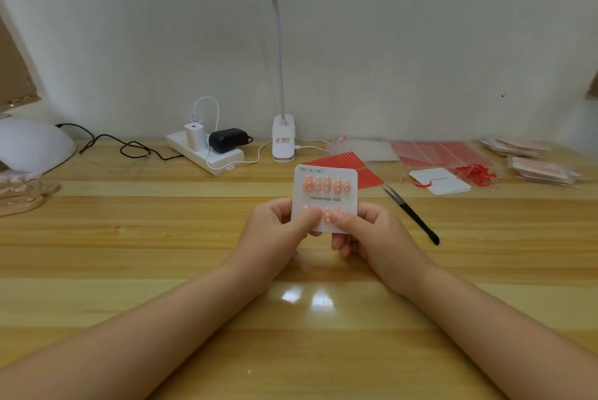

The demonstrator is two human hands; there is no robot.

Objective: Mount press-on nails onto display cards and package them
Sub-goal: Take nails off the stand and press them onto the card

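A white display card (326,197) printed "Handmade Nail" is held upright above the middle of the wooden table. Its top row carries several pink press-on nails (326,184). My left hand (278,231) grips the card's lower left edge, thumb pressing on the bottom row. My right hand (372,233) grips the lower right edge, its thumb over the bottom-row nails, which are partly hidden. A small pale object (302,262) lies on the table under my left hand.
Black tweezers (411,215) lie right of the card. Red adhesive strips (343,161) sit behind it; a white tag card with red ribbon (440,181), clear bags and packaged sets (540,169) at right. Power strip (207,153), lamp base (283,140), nail dryer (32,144) at back.
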